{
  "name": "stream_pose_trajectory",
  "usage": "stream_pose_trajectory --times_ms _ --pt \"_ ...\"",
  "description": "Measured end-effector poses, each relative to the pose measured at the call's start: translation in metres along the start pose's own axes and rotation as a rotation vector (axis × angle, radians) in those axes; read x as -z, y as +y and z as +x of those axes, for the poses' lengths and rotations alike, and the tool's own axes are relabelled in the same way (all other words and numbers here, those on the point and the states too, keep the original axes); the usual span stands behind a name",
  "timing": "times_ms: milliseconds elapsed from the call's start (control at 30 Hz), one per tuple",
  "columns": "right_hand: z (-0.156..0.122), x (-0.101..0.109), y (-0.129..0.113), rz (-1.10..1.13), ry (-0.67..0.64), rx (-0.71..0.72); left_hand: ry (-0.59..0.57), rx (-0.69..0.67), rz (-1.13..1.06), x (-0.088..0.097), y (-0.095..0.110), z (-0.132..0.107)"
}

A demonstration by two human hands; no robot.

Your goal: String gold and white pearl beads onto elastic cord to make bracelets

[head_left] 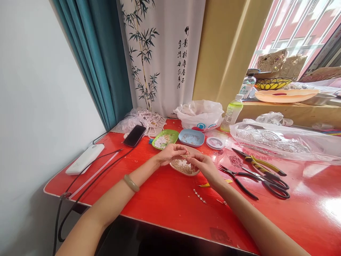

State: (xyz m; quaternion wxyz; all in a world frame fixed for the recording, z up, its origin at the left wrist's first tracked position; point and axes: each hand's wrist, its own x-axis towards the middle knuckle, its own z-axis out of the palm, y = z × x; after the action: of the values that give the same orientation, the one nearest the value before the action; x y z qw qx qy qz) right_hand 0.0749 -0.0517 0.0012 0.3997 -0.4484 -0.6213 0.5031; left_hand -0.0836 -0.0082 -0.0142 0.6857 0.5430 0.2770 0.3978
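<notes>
Over a pale dish [197,173] of small gold beads [183,167], my two hands face each other with fingertips nearly meeting. My left hand [171,154], below a jade-coloured bangle [131,183], pinches something too small to name. The fingers of my right hand [201,164] are pinched together as well; what they hold is hidden. Behind the dish stand a green tray [173,134] with white and gold beads and a blue tray [192,131] with small scattered pieces. A short beaded strand [199,196] lies on the red table [160,199] below my right hand.
To the right lie black pliers [238,174], yellow-handled pliers [261,163], scissors [269,182] and red beads [236,161]. A phone [135,136], a white power bank [84,159] and cables are on the left. Plastic bags [199,115] and a bottle [232,113] line the back.
</notes>
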Motion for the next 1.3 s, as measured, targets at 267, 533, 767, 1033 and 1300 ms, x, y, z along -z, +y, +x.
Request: stream_pose_trajectory --times_ms 267,533,767,1033,1300 --pt "0.0004 0.0004 0.0017 -0.008 0.007 -0.026 -0.011 0.004 0.010 -0.0013 0.0029 -0.0018" --pt "0.0022 0.0007 0.0047 -0.009 -0.006 0.004 0.003 0.002 -0.010 -0.0032 0.0029 -0.0020" --pt "0.0029 0.0009 0.0064 -0.021 0.020 0.024 0.041 -0.009 -0.023 -0.0052 0.0024 -0.0022" --pt "0.0037 0.0005 0.0084 -0.026 0.042 0.042 0.082 -0.003 -0.047 -0.0020 -0.0021 0.0009" --pt "0.0057 0.0008 0.0090 -0.023 0.038 0.050 0.146 0.001 -0.130 -0.0018 -0.0015 0.0024"
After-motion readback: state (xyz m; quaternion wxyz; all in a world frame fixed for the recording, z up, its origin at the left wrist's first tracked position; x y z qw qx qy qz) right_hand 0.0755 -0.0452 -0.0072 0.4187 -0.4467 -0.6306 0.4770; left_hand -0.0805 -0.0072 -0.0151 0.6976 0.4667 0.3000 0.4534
